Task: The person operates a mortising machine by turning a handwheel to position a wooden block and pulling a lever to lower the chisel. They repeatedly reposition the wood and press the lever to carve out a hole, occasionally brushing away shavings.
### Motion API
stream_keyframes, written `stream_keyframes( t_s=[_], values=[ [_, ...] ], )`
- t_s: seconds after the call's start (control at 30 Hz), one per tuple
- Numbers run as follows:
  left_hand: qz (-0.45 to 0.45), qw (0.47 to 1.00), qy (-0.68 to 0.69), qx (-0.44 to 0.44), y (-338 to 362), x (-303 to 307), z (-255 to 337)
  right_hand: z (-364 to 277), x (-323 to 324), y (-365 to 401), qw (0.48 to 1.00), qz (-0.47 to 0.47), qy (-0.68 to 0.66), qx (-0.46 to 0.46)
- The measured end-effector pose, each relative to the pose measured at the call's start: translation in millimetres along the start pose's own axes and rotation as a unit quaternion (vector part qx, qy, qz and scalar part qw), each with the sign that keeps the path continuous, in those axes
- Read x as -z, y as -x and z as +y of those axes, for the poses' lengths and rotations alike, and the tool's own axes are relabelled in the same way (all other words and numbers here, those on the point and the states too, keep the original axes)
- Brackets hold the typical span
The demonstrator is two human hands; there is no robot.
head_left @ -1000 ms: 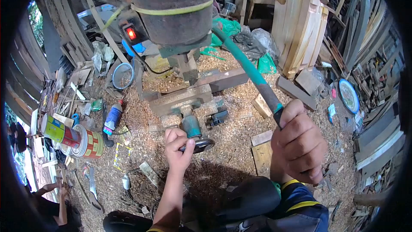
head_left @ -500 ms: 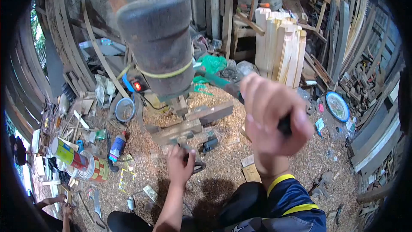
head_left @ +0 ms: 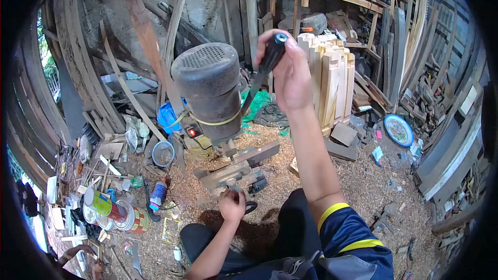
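Note:
A drill-press-like machine stands before me, its dark motor housing (head_left: 207, 93) tied round with a yellow band. My right hand (head_left: 290, 75) is raised at its right side, fingers wrapped round the black grip of a lever (head_left: 271, 56). Low down, my left hand (head_left: 232, 206) is closed at a small dark handwheel (head_left: 250, 207), whose knob is mostly hidden by the fingers. Just beyond that hand is the machine's vise-like base (head_left: 225, 173). A wooden beam (head_left: 264, 151) lies across it, under the head.
Cut wooden pieces (head_left: 332, 80) stand bundled at the back right. Paint cans (head_left: 132, 218) and a blue bottle (head_left: 158, 195) are at left. A blue-rimmed basin (head_left: 399, 130) sits at right. Another person's hand (head_left: 97, 268) shows at lower left. Shavings cover the floor.
My right hand has swung up and away from me with the lever. The left hand stays at the handwheel. My view has shifted, and the motor housing looks smaller and lower.

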State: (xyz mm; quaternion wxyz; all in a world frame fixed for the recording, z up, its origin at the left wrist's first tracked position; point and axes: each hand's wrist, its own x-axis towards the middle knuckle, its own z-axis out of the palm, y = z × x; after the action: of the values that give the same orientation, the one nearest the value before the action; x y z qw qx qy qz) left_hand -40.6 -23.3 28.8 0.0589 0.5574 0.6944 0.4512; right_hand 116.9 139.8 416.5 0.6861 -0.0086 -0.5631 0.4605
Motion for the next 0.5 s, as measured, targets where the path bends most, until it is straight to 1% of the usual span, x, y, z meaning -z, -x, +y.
stream_keyframes(
  t_s=[0.03,0.07,0.1,0.17,0.23,0.3,0.33,0.4,0.43,0.5],
  values=[
    [-0.011,1.0,-0.022,-0.01,1,2,0,2,-4,-3,1.0,0.019,0.003,0.003],
    [-0.031,0.999,-0.037,-0.006,0,12,12,7,1,-6,1.0,0.01,0.006,-0.01],
    [-0.033,0.999,-0.036,-0.004,-1,14,14,11,5,-7,1.0,0.011,0.007,-0.012],
    [-0.056,0.998,-0.014,0.033,0,15,17,18,11,-5,0.999,-0.009,0.018,-0.049],
    [-0.062,0.997,-0.01,0.038,0,16,15,24,14,-1,0.999,-0.015,0.014,-0.046],
    [-0.06,0.998,-0.004,0.0,-1,13,9,29,17,7,0.999,-0.014,0.02,-0.046],
    [-0.053,0.999,-0.004,-0.005,-1,15,10,33,16,15,0.999,-0.011,0.021,-0.049],
    [-0.049,0.999,0.001,-0.011,1,4,-5,45,13,42,0.992,0.096,0.081,-0.012],
    [-0.055,0.998,0.011,-0.001,4,2,-11,53,17,64,0.991,0.101,0.083,-0.022],
    [-0.021,0.997,0.071,-0.013,5,8,-7,75,36,126,0.964,0.174,0.194,-0.05]
  ],
)
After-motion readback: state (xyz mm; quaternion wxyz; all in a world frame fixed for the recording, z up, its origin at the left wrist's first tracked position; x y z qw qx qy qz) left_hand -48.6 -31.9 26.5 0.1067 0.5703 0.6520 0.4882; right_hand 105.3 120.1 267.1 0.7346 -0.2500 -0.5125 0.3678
